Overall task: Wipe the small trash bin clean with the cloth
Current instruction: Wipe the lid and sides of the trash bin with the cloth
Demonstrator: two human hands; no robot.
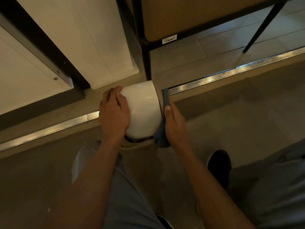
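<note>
Where the grey-trousered knees give way to the floor, a small white trash bin [142, 111] is held on its side above a metal floor strip [214, 78]. Its left end is gripped by the left hand [113, 113], fingers curled over the edge. A blue cloth [162, 123] is pressed to its right end by the right hand [175, 126]. Beyond, a black-framed table [146, 47] is seen.
</note>
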